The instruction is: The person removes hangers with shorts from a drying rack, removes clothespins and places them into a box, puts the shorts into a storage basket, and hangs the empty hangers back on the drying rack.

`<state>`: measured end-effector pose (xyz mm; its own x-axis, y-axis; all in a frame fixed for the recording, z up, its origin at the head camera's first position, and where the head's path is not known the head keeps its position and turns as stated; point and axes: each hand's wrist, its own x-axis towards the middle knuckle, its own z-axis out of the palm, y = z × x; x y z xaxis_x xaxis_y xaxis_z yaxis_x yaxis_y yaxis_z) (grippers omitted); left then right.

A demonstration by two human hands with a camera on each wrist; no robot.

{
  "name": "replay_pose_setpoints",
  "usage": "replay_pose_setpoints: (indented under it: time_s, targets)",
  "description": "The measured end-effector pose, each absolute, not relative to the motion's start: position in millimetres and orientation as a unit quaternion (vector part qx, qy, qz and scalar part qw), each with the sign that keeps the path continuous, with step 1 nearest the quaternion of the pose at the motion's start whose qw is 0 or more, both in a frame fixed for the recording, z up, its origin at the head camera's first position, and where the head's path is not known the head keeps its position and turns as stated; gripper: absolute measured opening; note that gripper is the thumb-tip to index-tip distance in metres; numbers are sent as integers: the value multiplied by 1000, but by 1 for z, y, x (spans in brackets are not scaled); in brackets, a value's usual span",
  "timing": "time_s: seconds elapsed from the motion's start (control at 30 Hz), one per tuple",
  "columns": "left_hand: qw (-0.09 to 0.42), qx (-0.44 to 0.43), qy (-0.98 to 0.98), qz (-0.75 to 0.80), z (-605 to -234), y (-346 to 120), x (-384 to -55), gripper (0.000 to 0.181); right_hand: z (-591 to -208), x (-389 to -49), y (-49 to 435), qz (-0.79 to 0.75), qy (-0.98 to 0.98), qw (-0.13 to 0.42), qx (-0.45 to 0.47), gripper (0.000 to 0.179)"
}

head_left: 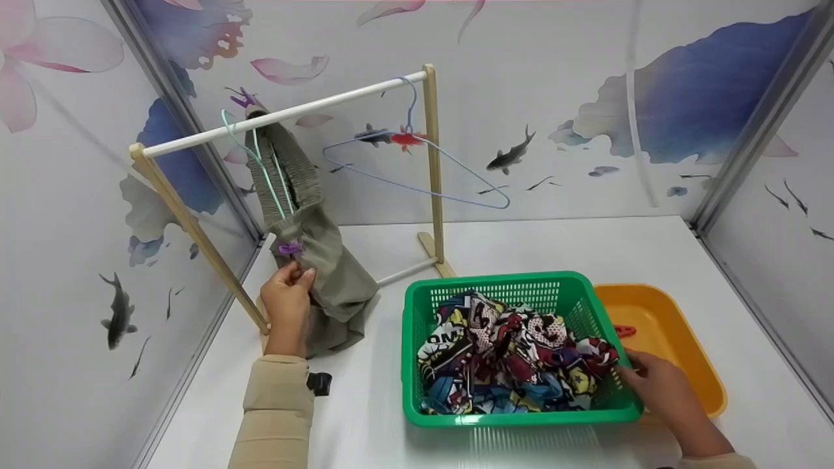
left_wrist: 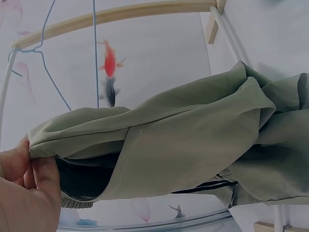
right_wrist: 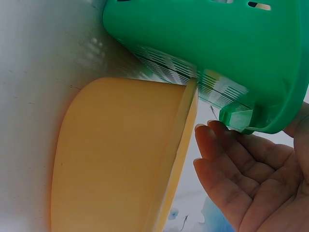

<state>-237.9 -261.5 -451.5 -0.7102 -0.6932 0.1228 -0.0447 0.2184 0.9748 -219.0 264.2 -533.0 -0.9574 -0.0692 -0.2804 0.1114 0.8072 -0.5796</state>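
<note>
And here at the left, the left hand [head_left: 287, 303] has its grip clamped on the olive garment [head_left: 332, 260], thumb and fingers pinching fabric just below the near purple clip [head_left: 290, 249]; that garment hangs on a mint hanger [head_left: 259, 159] at the rail's [head_left: 326, 102] left end (a bare blue hanger [head_left: 470, 170] dangles at the right). Over right, the right hand [head_left: 664, 387] meets the green basket's [head_left: 502, 420] right rim, fingers loosely extended beneath, patterned cloth [head_left: 508, 358] heaped inside, the orange basin [head_left: 704, 384] just beside!
</note>
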Motion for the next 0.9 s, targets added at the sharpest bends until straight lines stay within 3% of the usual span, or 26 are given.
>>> replay_pose_setpoints:
  time_s: [0.4,0.63,0.9]
  targets:
    - [285,262,-740,-550,-447,-257,-221,31,-530,-218,265,-326,931,165,21,67]
    - [322,238,-730,-554,-441,-254,-207,19,-531,-217,265,-323,936,141,4,64]
    - [303,242,-731,-561,-439,-253,-194,22,-531,-216,265,-319,937,141,4,65]
